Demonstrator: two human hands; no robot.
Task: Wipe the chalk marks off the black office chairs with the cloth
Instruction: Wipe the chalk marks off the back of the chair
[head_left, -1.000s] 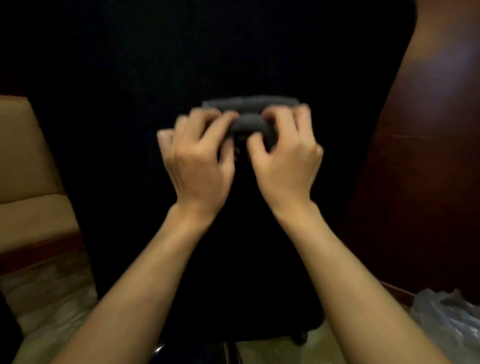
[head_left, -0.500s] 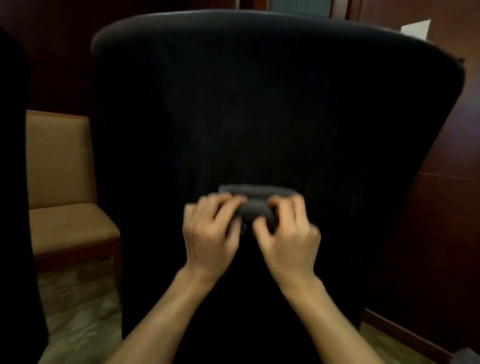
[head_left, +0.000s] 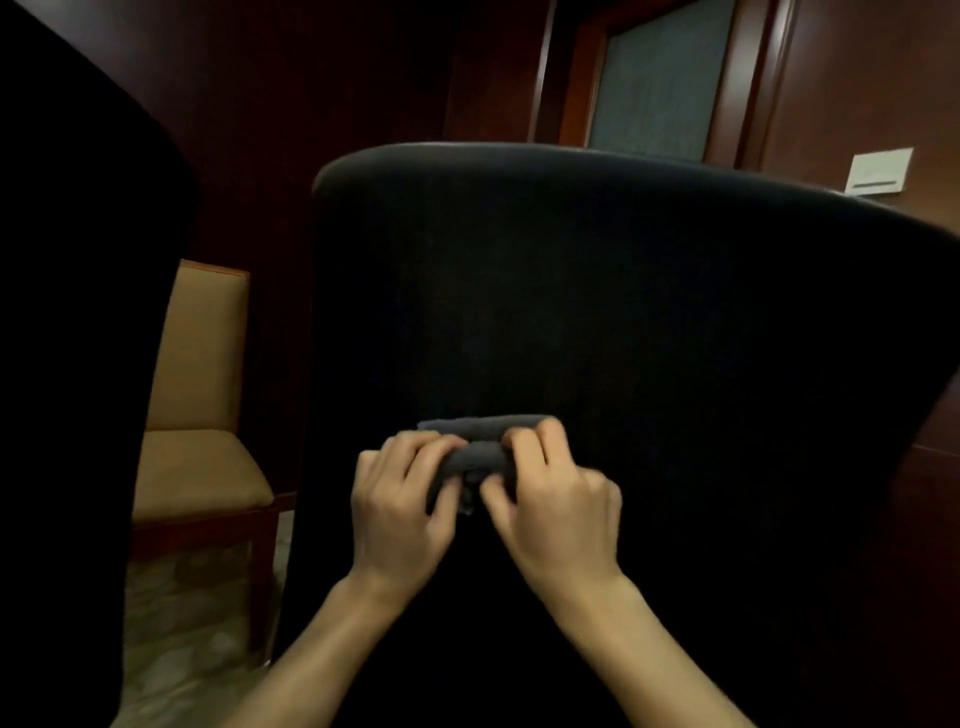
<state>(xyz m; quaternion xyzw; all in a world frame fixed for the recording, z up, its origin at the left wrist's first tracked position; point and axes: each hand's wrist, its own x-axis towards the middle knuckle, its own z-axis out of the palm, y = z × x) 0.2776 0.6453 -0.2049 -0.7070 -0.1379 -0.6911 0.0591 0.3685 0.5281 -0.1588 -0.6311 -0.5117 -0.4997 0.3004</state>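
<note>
Cloth (head_left: 480, 452) gripped by left hand (head_left: 402, 506), right hand (head_left: 553, 512) against chair (head_left: 623, 312).

I see the dark grey cloth (head_left: 480, 441) bunched into a roll against the lower middle of the black office chair (head_left: 623, 312) back, upright.

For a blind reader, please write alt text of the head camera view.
Two hands, left hand and right hand, grip a folded grey cloth against a black office chair back. A tan chair stands left.
</note>
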